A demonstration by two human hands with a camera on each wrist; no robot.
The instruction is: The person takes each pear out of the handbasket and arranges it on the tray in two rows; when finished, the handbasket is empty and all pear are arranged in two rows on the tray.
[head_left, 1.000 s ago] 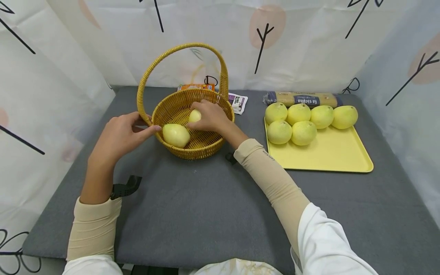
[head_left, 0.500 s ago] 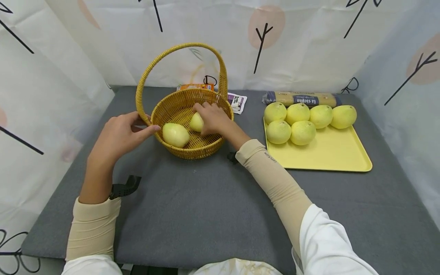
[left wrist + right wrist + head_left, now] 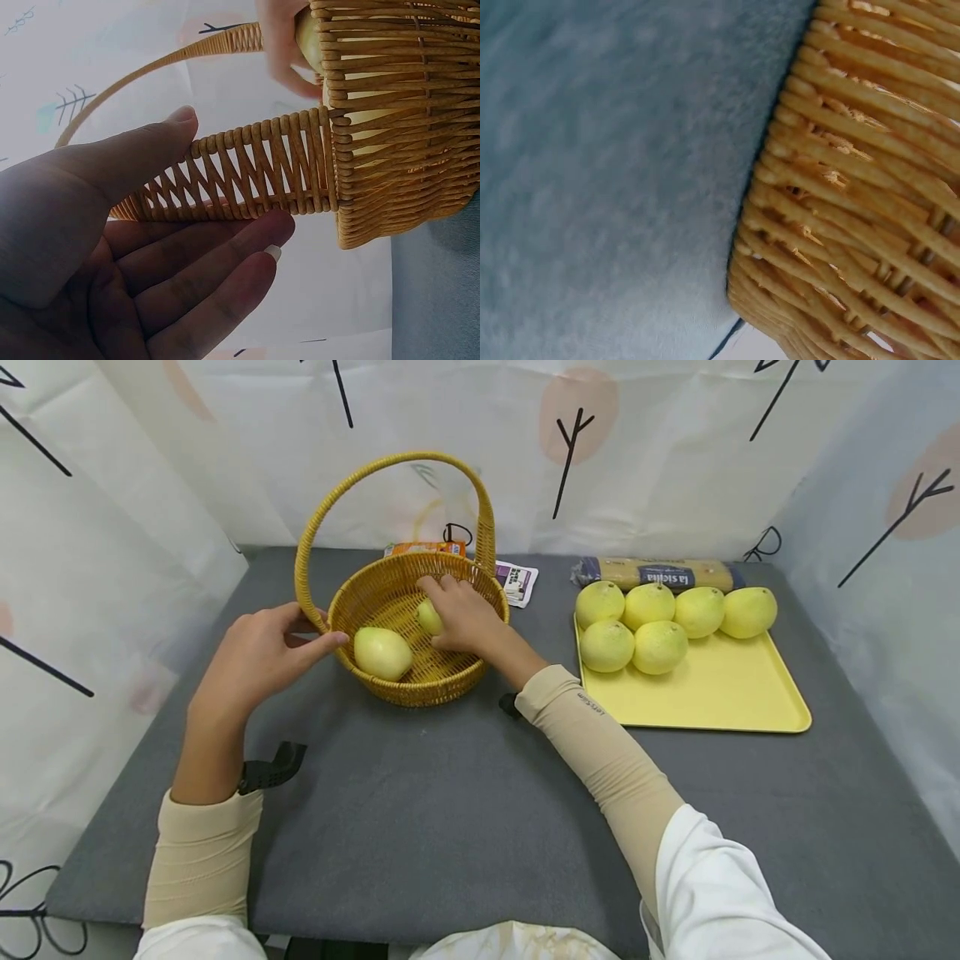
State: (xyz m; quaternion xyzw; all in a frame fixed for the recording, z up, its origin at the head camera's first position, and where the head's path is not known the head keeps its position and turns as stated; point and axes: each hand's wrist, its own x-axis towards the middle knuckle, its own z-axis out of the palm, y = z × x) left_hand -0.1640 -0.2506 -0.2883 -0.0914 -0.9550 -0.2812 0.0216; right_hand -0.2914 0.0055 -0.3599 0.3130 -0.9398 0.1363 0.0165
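Note:
A golden wicker basket (image 3: pixel 420 693) with a tall arched handle stands on the table. Inside it at the left lies a smooth yellow-green fruit (image 3: pixel 383 653). Reaching over the right rim, my right hand (image 3: pixel 468 620) holds a second yellow-green fruit (image 3: pixel 428 617), which its fingers partly cover. My left hand (image 3: pixel 262 647) is at the basket's left side. In the left wrist view, that hand's thumb (image 3: pixel 161 142) and fingers lie on opposite sides of the handle's base (image 3: pixel 262 165). Only the basket's woven side (image 3: pixel 862 202) and table cloth show in the right wrist view.
To the right, a yellow tray (image 3: pixel 727 693) bears several yellow-green fruits (image 3: pixel 660 647). Behind it lies a printed long packet (image 3: pixel 660 574). An orange packet (image 3: pixel 425 548) and a purple-white packet (image 3: pixel 517 583) sit behind the basket. Grey cloth (image 3: pixel 420 827) covers the table.
My right hand and the fruit in it have shifted slightly right inside the basket, away from the other fruit. My left hand stays at the handle's base.

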